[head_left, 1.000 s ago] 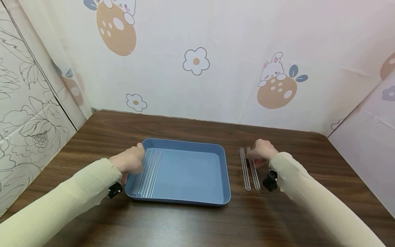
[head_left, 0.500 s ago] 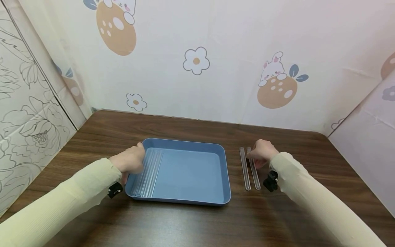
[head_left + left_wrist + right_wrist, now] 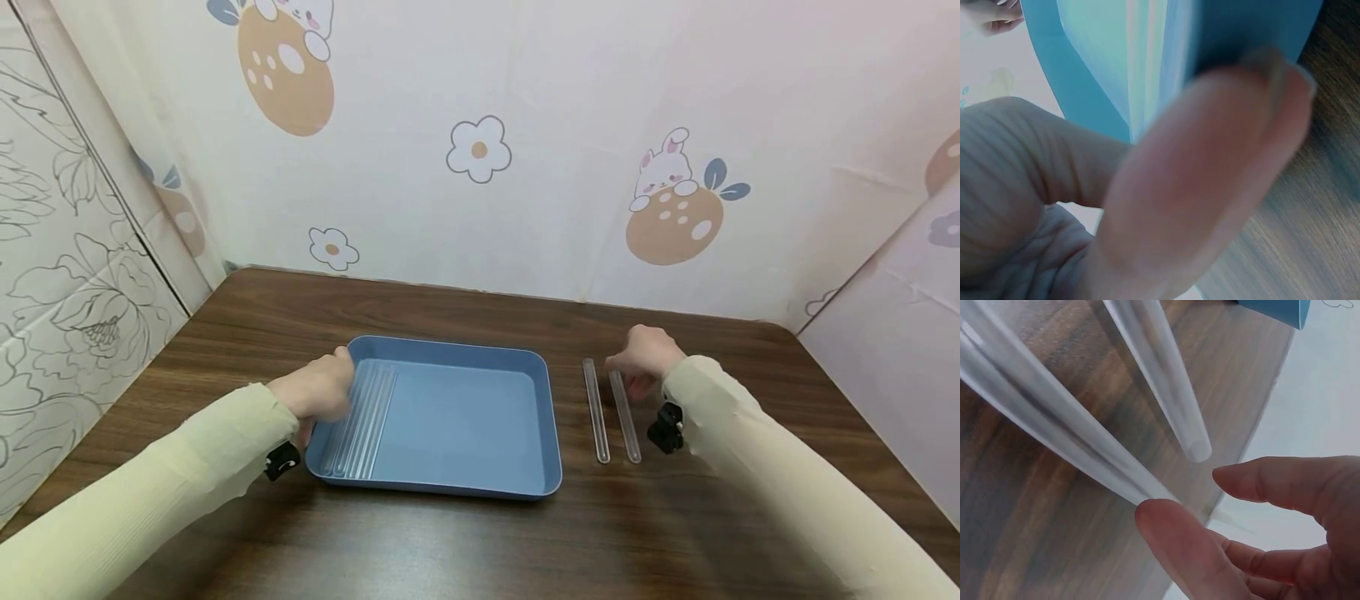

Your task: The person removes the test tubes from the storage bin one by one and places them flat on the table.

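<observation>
My left hand grips the left wall of a shallow blue tray, its thumb in front of the rim in the left wrist view. Inside the tray, several clear test tubes lie side by side along the left wall. To the right of the tray, my right hand holds the far end of a clear test tube. The thumb covers part of that end in the right wrist view, so the contact is partly hidden. Another test tube lies just left of it on the table.
The dark wood table carries the tray and tubes. Behind it hangs a pale printed curtain, with a floral panel at the left side.
My right hand has shifted slightly right and away from me, and the right-hand test tube has moved right with it. The left hand stays on the tray's wall.
</observation>
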Demonstrator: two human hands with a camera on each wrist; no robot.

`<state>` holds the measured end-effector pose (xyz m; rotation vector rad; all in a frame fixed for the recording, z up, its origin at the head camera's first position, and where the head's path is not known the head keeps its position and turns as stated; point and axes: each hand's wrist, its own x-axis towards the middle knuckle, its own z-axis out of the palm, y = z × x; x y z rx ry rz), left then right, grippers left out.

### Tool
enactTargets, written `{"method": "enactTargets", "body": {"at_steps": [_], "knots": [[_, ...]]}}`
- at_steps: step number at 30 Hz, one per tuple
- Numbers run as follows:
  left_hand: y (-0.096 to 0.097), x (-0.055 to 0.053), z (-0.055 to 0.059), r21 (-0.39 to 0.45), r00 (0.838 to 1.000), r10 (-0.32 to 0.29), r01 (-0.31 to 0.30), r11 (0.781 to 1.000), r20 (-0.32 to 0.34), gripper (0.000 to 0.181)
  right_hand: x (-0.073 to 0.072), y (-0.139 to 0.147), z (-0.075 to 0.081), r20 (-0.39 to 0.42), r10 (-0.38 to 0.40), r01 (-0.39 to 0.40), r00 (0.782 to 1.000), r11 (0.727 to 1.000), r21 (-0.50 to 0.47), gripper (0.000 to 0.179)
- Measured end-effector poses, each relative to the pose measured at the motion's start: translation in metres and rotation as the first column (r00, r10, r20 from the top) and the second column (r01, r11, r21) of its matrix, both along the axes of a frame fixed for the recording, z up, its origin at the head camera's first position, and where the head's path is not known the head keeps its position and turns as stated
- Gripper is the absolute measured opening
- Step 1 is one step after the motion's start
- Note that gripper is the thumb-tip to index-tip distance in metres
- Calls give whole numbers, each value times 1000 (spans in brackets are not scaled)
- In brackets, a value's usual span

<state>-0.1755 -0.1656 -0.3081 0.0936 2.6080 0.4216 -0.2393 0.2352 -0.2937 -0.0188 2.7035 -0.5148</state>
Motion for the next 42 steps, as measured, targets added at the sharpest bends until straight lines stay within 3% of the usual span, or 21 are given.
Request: {"method": "enactTargets", "body": {"at_steps": [7, 19, 24, 30, 35, 42], "knots": [[-2, -1, 0, -24, 998, -53, 53, 998, 24, 77, 2, -12, 16, -57, 61, -60, 996, 998, 21, 32], [-2, -2, 0, -23, 998, -51, 52, 998, 28, 77, 2, -62, 44, -120, 127, -126, 985, 992, 11, 33], [-1, -1, 0, -9, 999, -24, 24, 1000, 33, 77, 2, -79, 46, -112, 118, -120, 987, 993, -20, 29], [-1, -1, 0, -37, 998, -62, 62, 997, 4, 78, 1, -101, 42, -126, 146, -150, 981, 988, -23, 38], [-2, -2, 0, -34, 999, -43, 43, 998, 22, 78, 2, -121, 39, -133, 194, -199, 972, 980, -26, 46], [-2, -3, -1, -14, 999, -14, 15, 1000, 44, 77, 5, -143, 36, -122, 199, -208, 972, 976, -61, 48]]}}
